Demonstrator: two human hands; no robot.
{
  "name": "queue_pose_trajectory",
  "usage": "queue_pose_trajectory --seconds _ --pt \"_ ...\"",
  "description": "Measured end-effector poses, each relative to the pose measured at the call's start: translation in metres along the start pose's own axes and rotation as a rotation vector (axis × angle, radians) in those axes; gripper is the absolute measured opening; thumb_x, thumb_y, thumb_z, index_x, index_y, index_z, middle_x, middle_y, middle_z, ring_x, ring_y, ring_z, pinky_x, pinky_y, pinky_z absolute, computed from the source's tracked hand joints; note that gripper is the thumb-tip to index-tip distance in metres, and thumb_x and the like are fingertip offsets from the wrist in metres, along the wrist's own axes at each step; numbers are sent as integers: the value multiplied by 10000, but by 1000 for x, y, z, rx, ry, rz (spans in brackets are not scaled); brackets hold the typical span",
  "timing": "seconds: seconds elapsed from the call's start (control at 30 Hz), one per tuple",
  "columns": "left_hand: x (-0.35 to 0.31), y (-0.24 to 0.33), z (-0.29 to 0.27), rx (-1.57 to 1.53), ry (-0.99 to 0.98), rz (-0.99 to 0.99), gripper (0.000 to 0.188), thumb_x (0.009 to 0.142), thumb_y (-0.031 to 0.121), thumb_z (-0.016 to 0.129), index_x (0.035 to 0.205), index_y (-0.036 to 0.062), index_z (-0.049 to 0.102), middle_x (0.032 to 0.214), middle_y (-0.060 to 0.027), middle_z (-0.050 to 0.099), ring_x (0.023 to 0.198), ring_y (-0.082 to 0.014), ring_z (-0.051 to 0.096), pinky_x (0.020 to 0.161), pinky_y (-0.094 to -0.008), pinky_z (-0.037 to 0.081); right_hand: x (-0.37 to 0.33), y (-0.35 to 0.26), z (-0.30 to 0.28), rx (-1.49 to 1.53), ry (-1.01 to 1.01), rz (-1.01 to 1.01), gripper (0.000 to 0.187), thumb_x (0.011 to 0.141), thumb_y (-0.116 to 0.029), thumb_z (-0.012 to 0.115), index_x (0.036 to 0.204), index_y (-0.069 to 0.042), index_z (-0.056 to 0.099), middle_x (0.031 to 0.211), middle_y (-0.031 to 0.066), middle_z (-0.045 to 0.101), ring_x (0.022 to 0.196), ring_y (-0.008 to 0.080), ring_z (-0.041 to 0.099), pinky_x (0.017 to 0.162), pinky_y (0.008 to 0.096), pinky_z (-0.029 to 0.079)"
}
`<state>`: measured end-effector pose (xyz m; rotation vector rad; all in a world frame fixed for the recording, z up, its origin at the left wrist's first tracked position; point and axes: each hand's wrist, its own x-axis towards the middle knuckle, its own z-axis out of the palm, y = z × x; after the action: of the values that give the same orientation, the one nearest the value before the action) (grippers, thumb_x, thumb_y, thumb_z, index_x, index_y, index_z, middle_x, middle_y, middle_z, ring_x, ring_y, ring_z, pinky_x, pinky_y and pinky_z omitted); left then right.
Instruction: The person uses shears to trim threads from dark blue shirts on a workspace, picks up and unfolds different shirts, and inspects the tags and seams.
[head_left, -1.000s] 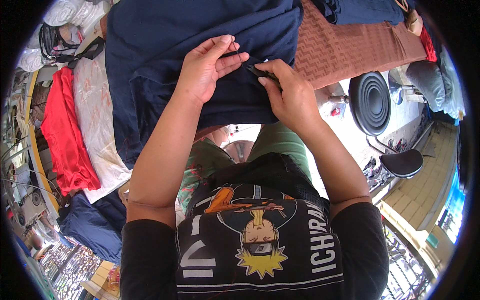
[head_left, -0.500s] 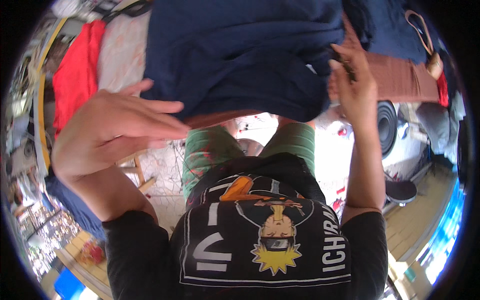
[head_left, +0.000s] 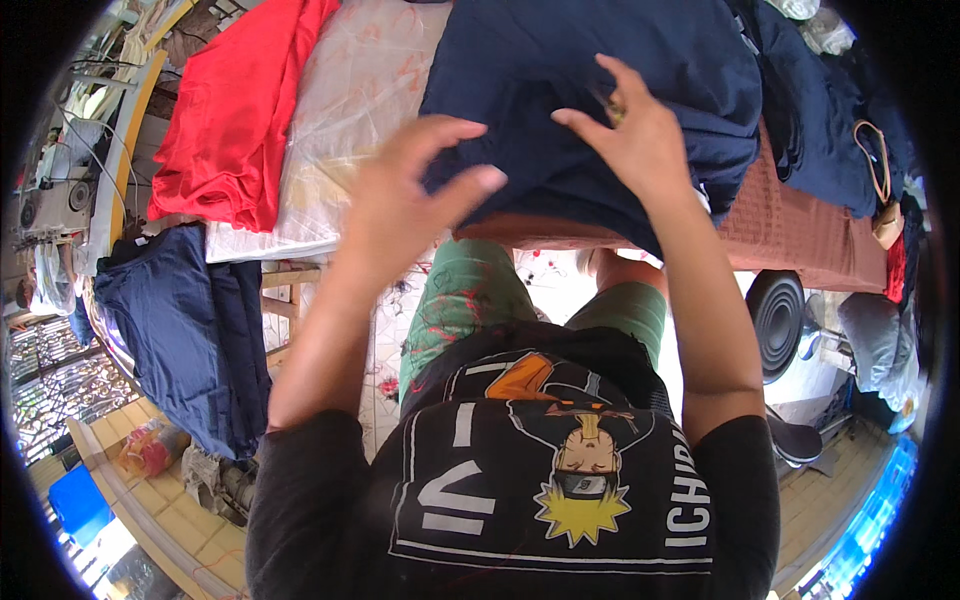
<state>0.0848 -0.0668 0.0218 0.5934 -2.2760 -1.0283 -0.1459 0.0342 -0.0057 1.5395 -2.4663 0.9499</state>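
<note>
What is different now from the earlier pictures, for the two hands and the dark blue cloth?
The left hand, which swung out to the left off the dark navy blue garment, has come back to its front edge, fingers curled open. The right hand moved from the right edge toward the middle and rests on the cloth. The red garment and the navy pile stayed put.

Navy garment (head_left: 590, 90): dark blue fabric, rumpled, lying flat across the worktop (head_left: 800, 230) on top of the brown cover, near edge bunched and hanging slightly over the worktop's front. Small dark object on it near its right side, too blurred to identify.
</note>
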Motion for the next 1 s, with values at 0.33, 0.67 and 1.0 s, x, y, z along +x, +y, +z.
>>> queue_pose_trajectory --seconds 0.33,0.67,1.0 --pt "6 -47 39 451 305 11 544 615 -78 659 1115 128 609 1106 -79 610 1086 -286 553 971 -387 374 -6 39 -122 388 630 48 194 872 40 593 1026 -21 693 969 4 679 889 73 600 802 211 470" --pt "-28 -58 1 532 -237 228 310 728 100 728 1035 121 690 1059 -49 645 1127 -279 558 988 -429 380 -97 153 -171 -499 -318 731 300 861 -220 644 1128 -85 631 958 212 659 911 331 655 803 402 483" --pt "3 -21 58 196 -111 52 284 791 172 735 1044 48 700 1111 -86 651 1025 -249 633 860 -318 506 -38 5 -31 169 -139 50 367 880 -370 644 1131 -118 554 781 142 623 710 326 642 638 406 497"
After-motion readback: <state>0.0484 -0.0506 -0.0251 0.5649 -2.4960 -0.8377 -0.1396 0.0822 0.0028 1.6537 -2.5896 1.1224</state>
